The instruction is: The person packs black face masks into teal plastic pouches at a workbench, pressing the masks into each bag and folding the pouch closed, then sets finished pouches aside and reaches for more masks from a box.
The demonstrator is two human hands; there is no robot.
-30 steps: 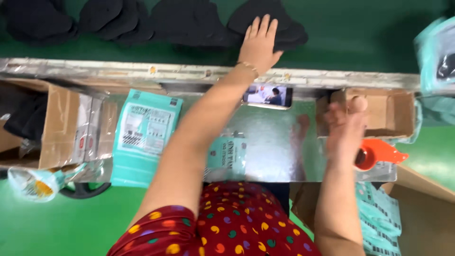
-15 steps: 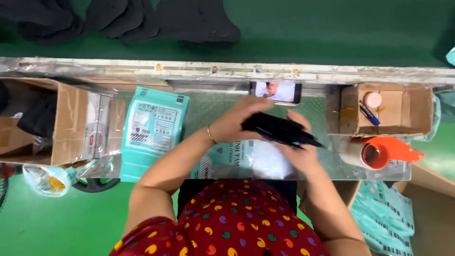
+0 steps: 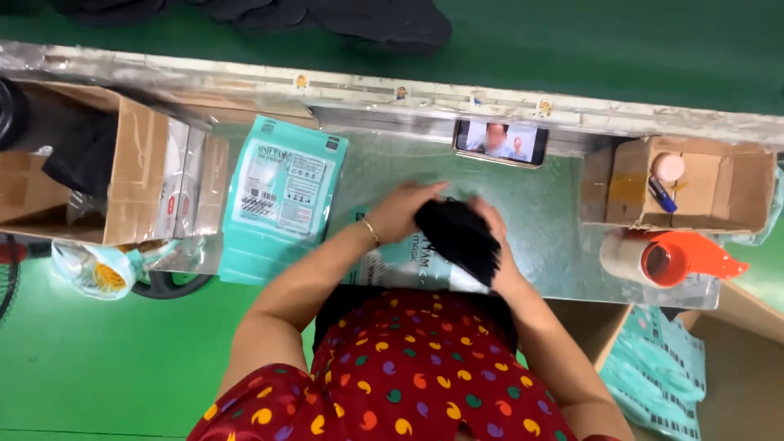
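A: Holding a flat stack of black fabric masks [image 3: 459, 238] in both hands, left hand [image 3: 402, 211] and right hand [image 3: 500, 260] closed on it, above the teal printed pouch [image 3: 400, 263] on the metal desk [image 3: 555, 237].

B: So not bagged yet. Beyond the stack?

A: A propped phone [image 3: 500, 141]; right of it, a cardboard box [image 3: 702, 184] and orange tape dispenser [image 3: 674, 260].

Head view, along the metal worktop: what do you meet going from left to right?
Open cardboard box → stack of teal packets → left hand → black mask bundle held in both hands → small cardboard box with the orange tape dispenser in front of it.
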